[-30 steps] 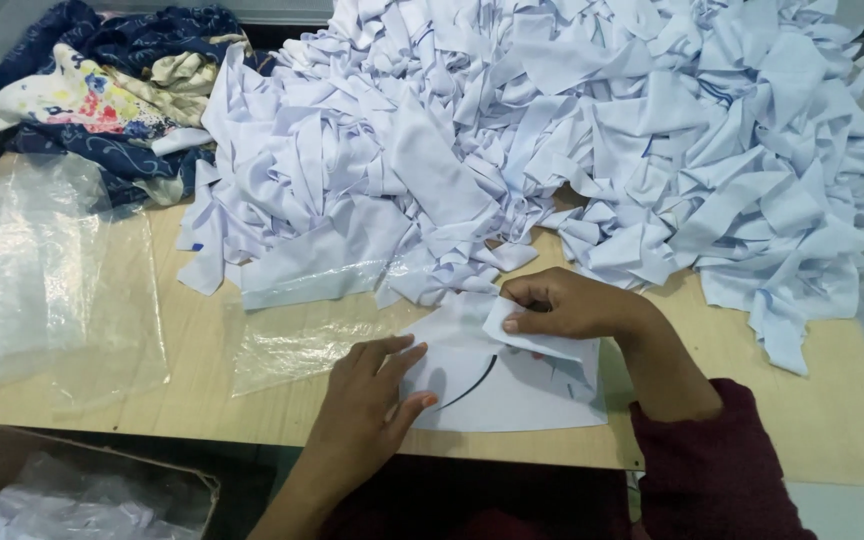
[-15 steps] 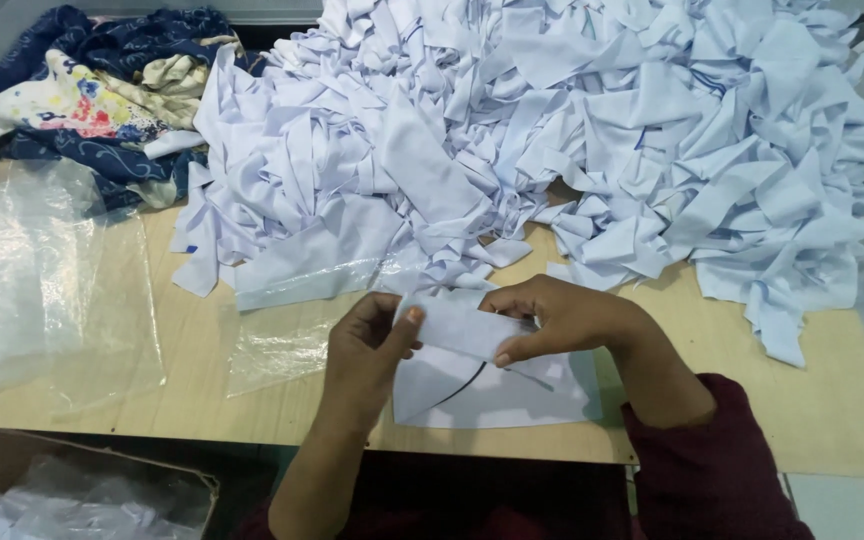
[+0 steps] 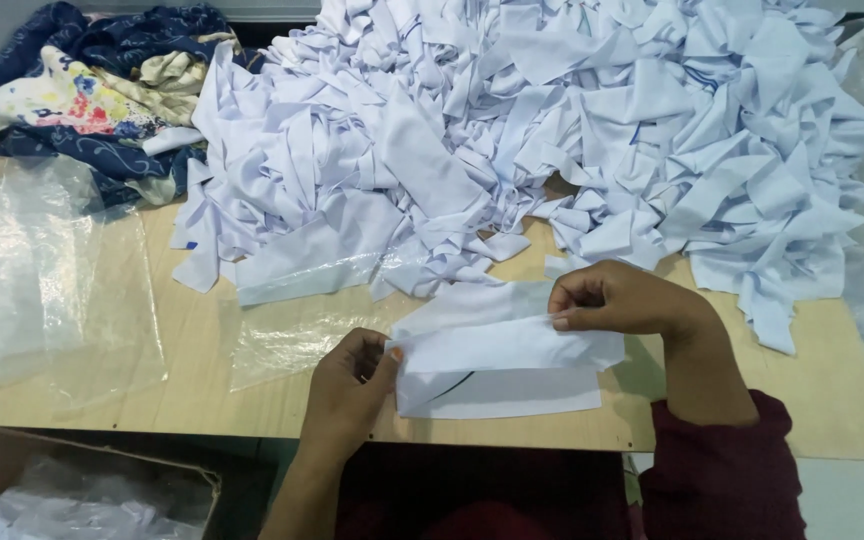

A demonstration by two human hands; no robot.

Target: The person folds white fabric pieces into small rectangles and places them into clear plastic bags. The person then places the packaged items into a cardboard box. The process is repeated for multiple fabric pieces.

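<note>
A white fabric piece (image 3: 507, 350) is held between both hands just above the near edge of the wooden tabletop (image 3: 202, 340). It is plain white, thin and soft, folded into a long flat strip with slightly uneven ends; a thin dark curved line shows on the layer below the fold. Its long axis runs left to right across the view, roughly parallel to the tabletop's near edge, with the right end a little higher than the left.

The left hand (image 3: 347, 385) pinches the strip's left end between thumb and curled fingers. The right hand (image 3: 617, 298) pinches the upper edge near the right end, fingers bent and pressed together over the cloth.

Behind the hands a large heap of white fabric pieces (image 3: 552, 130) covers the far half of the tabletop. Clear plastic bags (image 3: 42, 270) lie at the left, and a bundle of dark blue floral cloth (image 3: 92, 90) sits at the far left corner.
</note>
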